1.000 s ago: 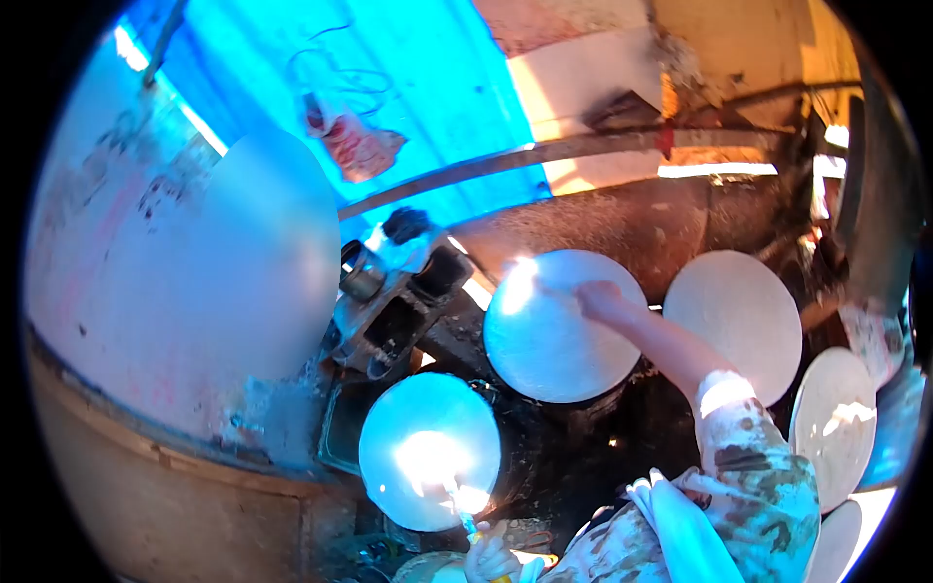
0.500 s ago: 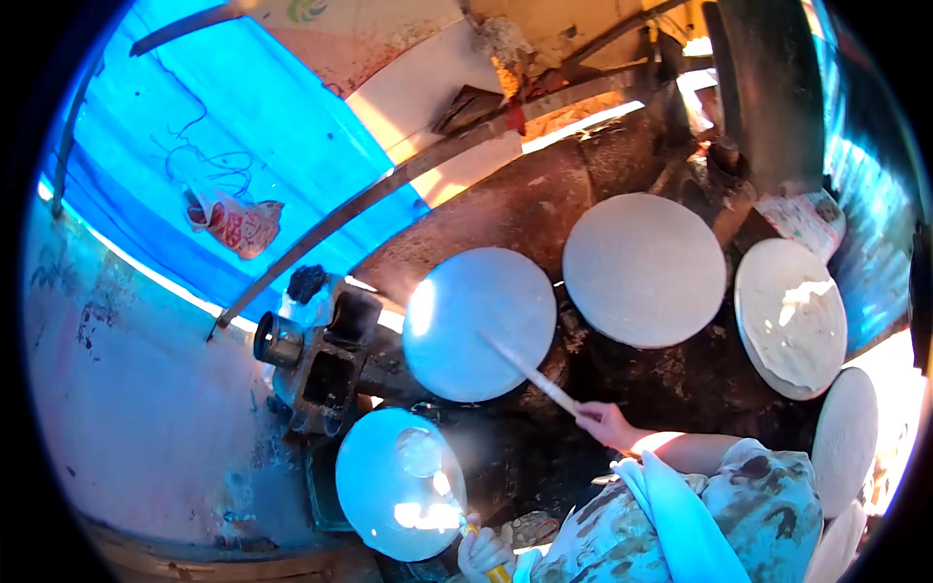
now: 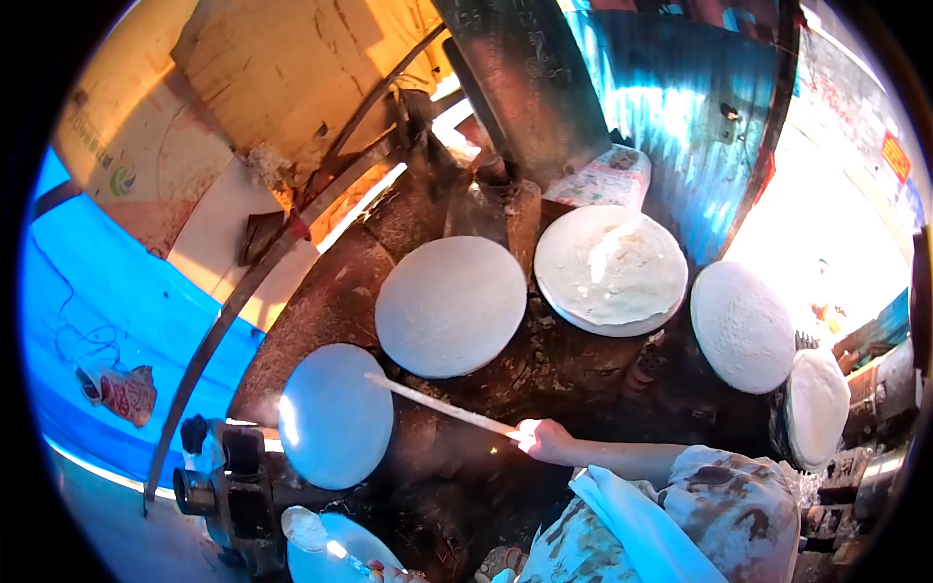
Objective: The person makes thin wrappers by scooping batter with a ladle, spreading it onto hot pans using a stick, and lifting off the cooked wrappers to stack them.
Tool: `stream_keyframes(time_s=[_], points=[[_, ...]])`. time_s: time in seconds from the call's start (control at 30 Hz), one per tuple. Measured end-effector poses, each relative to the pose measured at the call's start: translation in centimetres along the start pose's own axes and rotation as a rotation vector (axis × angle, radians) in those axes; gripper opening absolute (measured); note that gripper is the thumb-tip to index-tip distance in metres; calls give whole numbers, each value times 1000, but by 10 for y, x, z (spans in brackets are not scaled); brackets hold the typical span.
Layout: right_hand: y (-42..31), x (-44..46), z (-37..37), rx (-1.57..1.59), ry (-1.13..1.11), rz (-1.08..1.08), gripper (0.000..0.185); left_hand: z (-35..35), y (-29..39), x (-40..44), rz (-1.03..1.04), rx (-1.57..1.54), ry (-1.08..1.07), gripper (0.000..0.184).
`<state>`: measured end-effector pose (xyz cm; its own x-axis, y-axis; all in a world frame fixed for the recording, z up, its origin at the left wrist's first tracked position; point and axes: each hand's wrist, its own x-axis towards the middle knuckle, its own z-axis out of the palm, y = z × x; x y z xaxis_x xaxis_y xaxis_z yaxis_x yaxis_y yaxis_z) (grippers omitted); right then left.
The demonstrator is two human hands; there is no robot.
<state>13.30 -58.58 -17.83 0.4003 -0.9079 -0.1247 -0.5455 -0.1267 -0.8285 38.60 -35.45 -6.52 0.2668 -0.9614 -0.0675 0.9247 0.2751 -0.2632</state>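
My right hand (image 3: 544, 440) is closed around one end of a long, thin pale stick (image 3: 447, 406). Its far tip lies over the upper right edge of a round griddle (image 3: 330, 428) coated in a smooth pale layer. At the bottom edge, my left hand (image 3: 391, 573), partly cut off, grips the handle of a ladle (image 3: 304, 531). The ladle's round bowl is above the upper left part of another pale round griddle (image 3: 342, 552). Whether the bowl touches the surface, I cannot tell.
More pale-coated griddles curve around me: one behind the stick (image 3: 451, 306), one with a ragged-edged flatbread (image 3: 612, 270), and others to the right (image 3: 742, 326). A metal machine part (image 3: 233, 476) stands at left. A dark pipe (image 3: 525, 78) rises behind; a bag (image 3: 603, 180) lies nearby.
The view has turned right, shifting the griddles leftward. The stick's tip has gone from the middle of its griddle to the edge. The ladle has moved toward its griddle's upper left side.
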Motion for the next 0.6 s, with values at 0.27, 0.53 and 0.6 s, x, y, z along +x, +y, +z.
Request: stream_keyframes(time_s=[0.27, 0.53, 0.6], points=[[57, 59, -118, -358, 413, 48, 21, 15, -106, 54, -116, -9, 118, 28], [89, 124, -180, -583, 190, -9, 17, 0, -180, 99, -162, 5, 219, 28], [81, 122, -190, -597, 178, -43, 15, -2, -193, 108, -157, 2, 232, 27]])
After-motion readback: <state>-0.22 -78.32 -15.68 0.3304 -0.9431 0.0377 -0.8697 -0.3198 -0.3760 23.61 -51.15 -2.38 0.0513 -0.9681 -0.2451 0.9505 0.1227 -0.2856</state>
